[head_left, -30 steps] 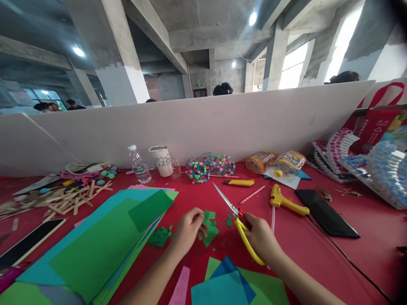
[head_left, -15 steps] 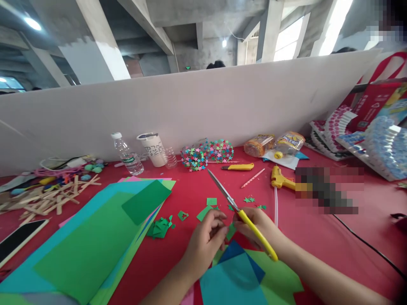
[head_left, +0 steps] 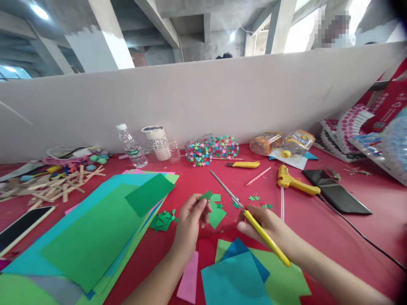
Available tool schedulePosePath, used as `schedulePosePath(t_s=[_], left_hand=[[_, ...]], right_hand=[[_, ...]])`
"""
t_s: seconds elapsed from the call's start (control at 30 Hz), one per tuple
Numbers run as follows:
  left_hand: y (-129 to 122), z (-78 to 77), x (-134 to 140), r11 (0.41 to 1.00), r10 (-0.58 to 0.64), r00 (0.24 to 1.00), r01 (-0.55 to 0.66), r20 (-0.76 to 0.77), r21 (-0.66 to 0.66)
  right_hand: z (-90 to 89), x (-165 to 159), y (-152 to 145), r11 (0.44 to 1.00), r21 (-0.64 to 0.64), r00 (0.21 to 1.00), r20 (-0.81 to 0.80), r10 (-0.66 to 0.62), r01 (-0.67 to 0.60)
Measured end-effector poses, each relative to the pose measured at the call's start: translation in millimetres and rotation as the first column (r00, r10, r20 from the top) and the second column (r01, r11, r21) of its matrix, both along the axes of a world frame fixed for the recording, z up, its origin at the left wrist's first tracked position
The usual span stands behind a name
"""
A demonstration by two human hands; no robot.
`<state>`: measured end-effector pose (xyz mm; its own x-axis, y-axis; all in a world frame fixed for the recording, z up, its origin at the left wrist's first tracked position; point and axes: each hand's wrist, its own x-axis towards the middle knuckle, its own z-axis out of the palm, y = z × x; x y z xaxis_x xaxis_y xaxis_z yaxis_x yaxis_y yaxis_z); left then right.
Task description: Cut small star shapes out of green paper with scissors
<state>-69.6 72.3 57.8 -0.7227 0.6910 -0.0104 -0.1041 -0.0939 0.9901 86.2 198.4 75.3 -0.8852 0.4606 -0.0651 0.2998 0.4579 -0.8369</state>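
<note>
My left hand (head_left: 192, 216) pinches a small piece of green paper (head_left: 206, 195) between thumb and fingers. My right hand (head_left: 259, 222) is closed around yellow-handled scissors (head_left: 248, 215), whose blades point away and to the left. Below the left fingers lie other green paper pieces (head_left: 217, 217) and a few small green stars (head_left: 253, 198). A heap of green scraps (head_left: 163, 221) sits left of my left hand. Nearer to me are a teal sheet (head_left: 233, 279), a light green sheet (head_left: 286, 275) and a pink strip (head_left: 188, 279).
Stacked colored sheets (head_left: 92, 233) cover the left side, beside wooden sticks (head_left: 60, 190). A bottle (head_left: 133, 150), a cup (head_left: 158, 146) and star-covered bottles (head_left: 203, 151) line the white partition (head_left: 203, 97). To the right lie a utility knife (head_left: 244, 164), glue gun (head_left: 295, 183) and phone (head_left: 337, 190).
My left hand has moved left and up, away from the right hand, with a green piece in its fingers. The scissors stay in my right hand, and the view has shifted slightly.
</note>
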Motion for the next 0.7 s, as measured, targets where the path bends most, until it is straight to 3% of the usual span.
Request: schedulePosePath(t_s=[0.1,0.2,0.53,0.7], left_hand=[[0,2.2,-7,0.988,0.136,0.989,-0.140,0.062,0.064],[-1,3.1,-6,0.982,0.174,0.983,-0.177,0.055,0.071],[-5,2.0,1,0.993,0.112,0.991,-0.108,-0.078,0.058],[-6,3.0,1,0.994,0.089,0.992,-0.083,-0.085,0.074]], right_hand=[[7.7,4,1,0.987,0.140,0.987,0.155,0.051,-0.073],[11.6,6,0,0.969,0.219,0.967,0.248,0.059,-0.115],[5.3,7,-4,0.973,0.009,0.953,0.202,0.225,-0.232],[14.0,6,-6,0.967,-0.104,0.947,0.201,0.249,-0.232]])
